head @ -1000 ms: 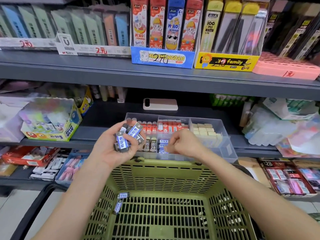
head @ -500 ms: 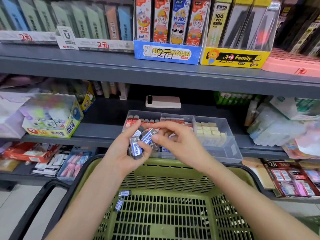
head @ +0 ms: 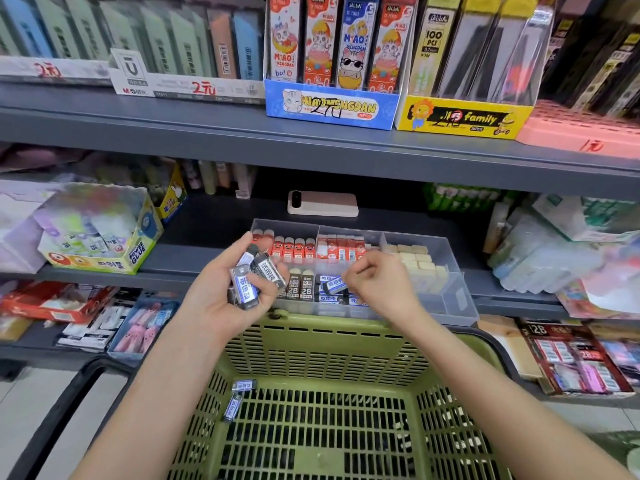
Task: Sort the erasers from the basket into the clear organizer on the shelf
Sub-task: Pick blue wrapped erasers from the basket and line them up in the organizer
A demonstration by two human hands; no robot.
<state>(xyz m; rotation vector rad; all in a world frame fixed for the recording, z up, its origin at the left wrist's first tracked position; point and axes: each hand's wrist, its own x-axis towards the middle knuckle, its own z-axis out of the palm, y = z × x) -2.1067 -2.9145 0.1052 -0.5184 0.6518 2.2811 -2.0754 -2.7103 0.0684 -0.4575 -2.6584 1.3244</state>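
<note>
With our right hand [head: 377,282] we are pinching a blue-sleeved block eraser [head: 334,285] over the matching front row of the clear plastic divided organizer [head: 457,299], while our left hand [head: 218,299], beside the organizer's front-left corner, is clutching spares [head: 246,289], seemingly for feeding.

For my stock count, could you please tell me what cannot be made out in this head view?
Head view:
Count of erasers in the left hand: fingers and upper erasers cover the rest.
Basket floor: near end cut off by the bottom edge; arms cover its sides.
Organizer front row: partly behind the right hand and the basket rim.
</note>
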